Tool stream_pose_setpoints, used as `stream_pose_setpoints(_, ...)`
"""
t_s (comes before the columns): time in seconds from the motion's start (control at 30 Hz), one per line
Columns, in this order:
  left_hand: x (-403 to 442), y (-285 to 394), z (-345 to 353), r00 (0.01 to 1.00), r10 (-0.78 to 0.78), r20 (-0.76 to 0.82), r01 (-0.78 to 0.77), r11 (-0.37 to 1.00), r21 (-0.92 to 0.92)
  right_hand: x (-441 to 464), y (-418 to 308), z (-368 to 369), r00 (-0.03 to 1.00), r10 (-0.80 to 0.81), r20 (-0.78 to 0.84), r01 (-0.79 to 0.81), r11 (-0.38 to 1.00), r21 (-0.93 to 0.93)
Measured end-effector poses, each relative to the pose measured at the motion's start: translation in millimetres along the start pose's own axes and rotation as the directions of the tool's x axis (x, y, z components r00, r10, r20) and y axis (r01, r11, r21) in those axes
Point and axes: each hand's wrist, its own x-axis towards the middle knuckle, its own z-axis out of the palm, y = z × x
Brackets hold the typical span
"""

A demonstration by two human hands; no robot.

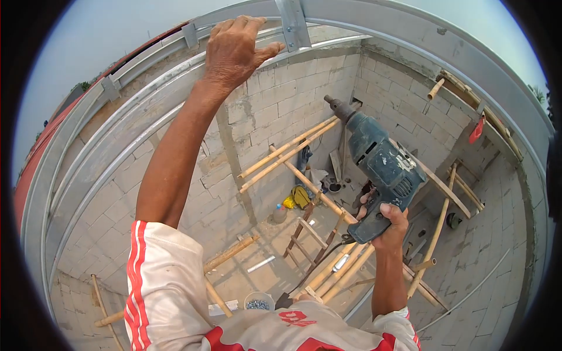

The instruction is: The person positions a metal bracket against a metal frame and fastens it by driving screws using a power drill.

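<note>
In the head view, my right hand [389,225] is wrapped around the handle of a dark blue-green power drill [383,161]. Its chuck points up and to the left, and the paint is scuffed. No bit can be made out clearly in the chuck. My left hand [237,50] is raised to a grey steel channel beam [374,17], its thumb and fingers apart, touching or very close to the metal. Just right of those fingers is an upright steel bracket [294,26] with screw heads.
Bamboo poles [290,155] form scaffolding below me. Block walls [281,88] enclose the space. A bucket of screws [258,302] stands low in view. Far below are a yellow bag [298,198], a bottle [280,213] and a wooden frame [310,234]. A red cloth [477,130] hangs at right.
</note>
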Motion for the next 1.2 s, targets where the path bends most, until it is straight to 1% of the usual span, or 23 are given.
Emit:
stream_pose_setpoints(0.03,-16.2,15.8,-25.3,0.998,0.019,-0.067,-0.026,0.994,-0.106,-6.8,5.0,-7.3,1.0,0.008,-0.021,-0.007,0.999,0.033)
stream_pose_setpoints(0.07,-40.9,31.8,-46.1,0.999,-0.026,0.046,0.041,0.936,-0.351,-13.9,12.1,-15.6,0.999,0.03,-0.043,-0.027,0.998,0.065)
stream_pose_setpoints(0.1,-72.9,48.9,-69.5,0.981,-0.069,0.181,0.16,0.817,-0.554,-22.0,18.4,-26.0,0.994,0.039,-0.103,-0.036,0.999,0.029)
stream_pose_setpoints(0.13,-104.9,67.8,-94.2,0.928,-0.082,0.363,0.311,0.706,-0.636,-26.8,24.0,-36.8,0.988,0.045,-0.149,-0.047,0.999,-0.01)
stream_pose_setpoints(0.17,-133.9,84.3,-119.6,0.843,-0.077,0.532,0.472,0.577,-0.666,-32.8,26.9,-44.2,0.986,0.073,-0.152,-0.08,0.996,-0.039)
stream_pose_setpoints(0.23,-206.7,101.2,-154.7,0.591,0.017,0.806,0.732,0.408,-0.545,-43.5,33.6,-60.9,0.975,0.166,-0.149,-0.176,0.983,-0.057)
stream_pose_setpoints(0.27,-240.7,108.7,-170.7,0.441,0.006,0.897,0.831,0.376,-0.411,-47.9,36.5,-70.7,0.982,0.138,-0.129,-0.154,0.98,-0.126)
stream_pose_setpoints(0.3,-274.0,117.4,-189.1,0.28,0.003,0.96,0.903,0.339,-0.264,-53.5,40.3,-78.0,0.989,0.108,-0.104,-0.127,0.973,-0.195)
stream_pose_setpoints(0.37,-335.4,138.0,-227.4,-0.005,-0.038,0.999,0.991,0.136,0.01,-63.4,49.4,-84.9,0.97,0.221,-0.101,-0.235,0.959,-0.158)
stream_pose_setpoints(0.4,-353.9,146.7,-240.9,-0.035,-0.055,0.998,0.991,0.125,0.042,-67.7,54.0,-87.3,0.952,0.29,-0.097,-0.301,0.945,-0.13)
stream_pose_setpoints(0.47,-380.6,165.1,-263.2,0.059,-0.087,0.994,0.979,0.202,-0.04,-73.1,71.4,-92.4,0.933,0.354,-0.063,-0.359,0.928,-0.101)
stream_pose_setpoints(0.5,-382.4,176.0,-270.6,0.135,-0.119,0.984,0.937,0.337,-0.088,-75.0,77.0,-94.5,0.914,0.395,-0.087,-0.402,0.912,-0.084)
stream_pose_setpoints(0.53,-380.6,188.3,-280.6,0.116,-0.133,0.984,0.943,0.327,-0.067,-78.4,82.8,-95.6,0.894,0.433,-0.117,-0.443,0.894,-0.071)
stream_pose_setpoints(0.6,-357.1,210.2,-286.0,0.208,-0.15,0.966,0.869,0.482,-0.112,-81.7,99.2,-92.3,0.867,0.485,-0.112,-0.496,0.863,-0.099)
stream_pose_setpoints(0.67,-356.7,227.0,-282.5,0.191,-0.106,0.976,0.882,0.455,-0.123,-86.3,108.7,-90.9,0.847,0.517,-0.125,-0.53,0.839,-0.124)
stream_pose_setpoints(0.73,-383.8,248.4,-279.4,-0.088,0.042,0.995,0.773,0.633,0.041,-87.1,115.0,-91.6,0.827,0.556,-0.082,-0.561,0.825,-0.073)
stream_pose_setpoints(0.8,-402.9,257.2,-272.4,-0.111,0.066,0.992,0.784,0.619,0.046,-88.4,117.9,-81.5,0.833,0.545,-0.096,-0.553,0.828,-0.091)
stream_pose_setpoints(0.87,-413.4,263.8,-261.9,-0.156,0.064,0.986,0.67,0.74,0.058,-89.5,120.9,-78.8,0.818,0.566,-0.098,-0.574,0.814,-0.09)
stream_pose_setpoints(0.9,-413.2,266.5,-257.1,-0.158,0.067,0.985,0.672,0.738,0.058,-91.2,122.7,-79.7,0.811,0.576,-0.104,-0.584,0.805,-0.104)
stream_pose_setpoints(0.97,-409.2,269.3,-246.6,-0.39,0.116,0.914,0.626,0.761,0.17,-92.7,123.8,-76.6,0.811,0.578,-0.09,-0.585,0.804,-0.103)
stream_pose_setpoints(1.1,-412.6,271.6,-243.8,-0.327,0.086,0.941,0.614,0.776,0.142,-95.3,127.5,-76.1,0.803,0.588,-0.098,-0.595,0.8,-0.074)
stream_pose_setpoints(1.17,-408.7,266.7,-246.7,-0.197,0.075,0.978,0.678,0.73,0.08,-97.6,129.7,-77.2,0.797,0.591,-0.123,-0.602,0.795,-0.073)
stream_pose_setpoints(1.2,-407.4,265.2,-246.7,-0.192,0.08,0.978,0.683,0.727,0.074,-99.5,132.0,-76.9,0.805,0.58,-0.12,-0.59,0.805,-0.066)
